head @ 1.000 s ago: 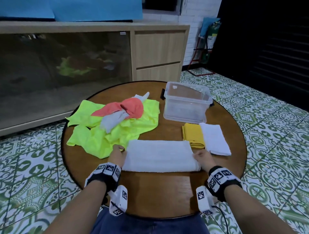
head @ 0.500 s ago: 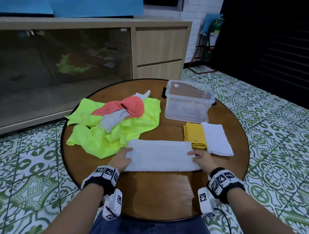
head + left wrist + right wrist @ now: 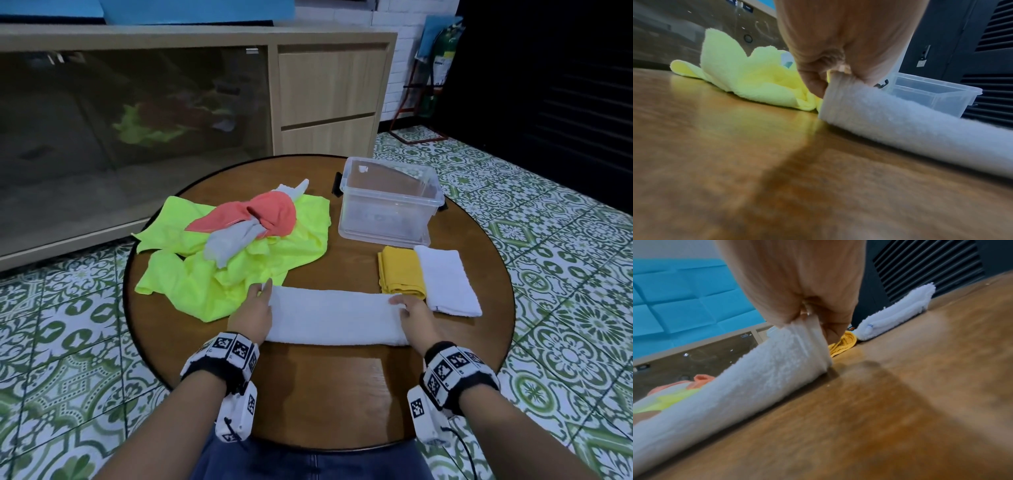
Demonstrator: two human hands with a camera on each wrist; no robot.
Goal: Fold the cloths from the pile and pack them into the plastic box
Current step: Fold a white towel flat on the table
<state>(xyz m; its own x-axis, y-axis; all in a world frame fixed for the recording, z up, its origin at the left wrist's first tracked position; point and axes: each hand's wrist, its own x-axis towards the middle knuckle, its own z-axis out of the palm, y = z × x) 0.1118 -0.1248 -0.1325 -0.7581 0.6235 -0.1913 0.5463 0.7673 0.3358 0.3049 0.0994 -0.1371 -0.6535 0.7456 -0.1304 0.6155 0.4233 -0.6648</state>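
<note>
Pinching both short edges of the white towel (image 3: 335,317): left hand (image 3: 251,313), right hand (image 3: 416,317); bare table (image 3: 325,394) nearer

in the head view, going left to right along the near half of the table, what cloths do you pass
neon yellow cloth → long white towel, held at its ends by the left hand and the right hand → folded yellow cloth → folded white cloth
</note>
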